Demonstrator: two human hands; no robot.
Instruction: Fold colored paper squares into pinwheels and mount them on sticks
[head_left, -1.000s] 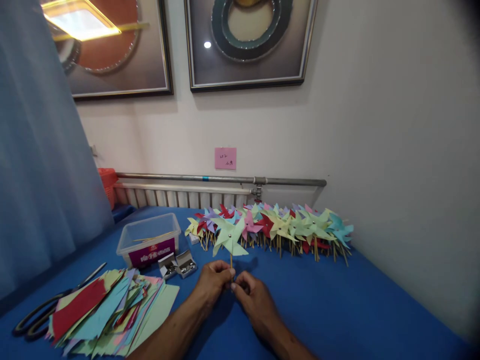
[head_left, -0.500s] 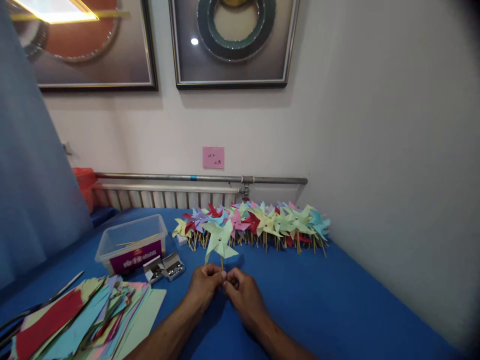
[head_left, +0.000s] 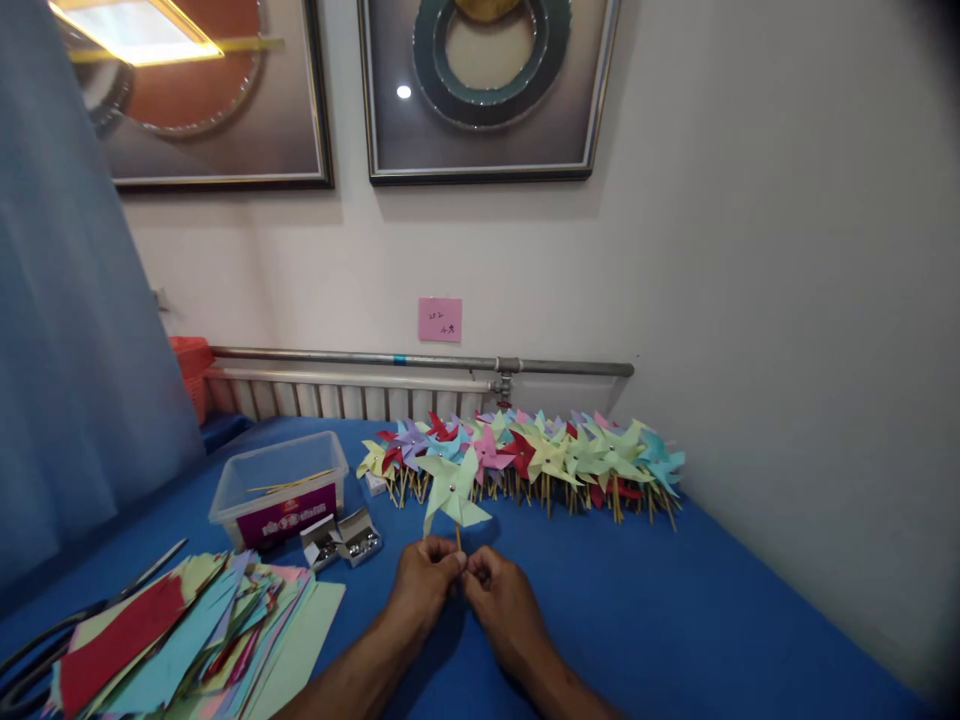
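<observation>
A pale green paper pinwheel (head_left: pixel 453 488) stands upright on a thin wooden stick, a silvery pin at its centre. My left hand (head_left: pixel 429 582) pinches the lower part of that stick between thumb and fingers. Close against it, my right hand (head_left: pixel 501 592) is closed with its fingertips at the foot of the stick, where the exact contact is hidden. Behind the hands lies a long row of finished pinwheels (head_left: pixel 551 458) in red, pink, yellow, blue, purple and green, with their sticks toward me.
On the left are a stack of coloured paper (head_left: pixel 187 630), black-handled scissors (head_left: pixel 90 610), a clear plastic box (head_left: pixel 277 480) holding sticks, and two small open boxes of pins (head_left: pixel 341 540). The blue-covered table (head_left: pixel 637 610) meets the wall; a blue curtain (head_left: pixel 82 300) hangs at left.
The whole scene has shifted slightly right and down in view as the head turned. Both hands keep nearly the same pose around the pinwheel stick.
</observation>
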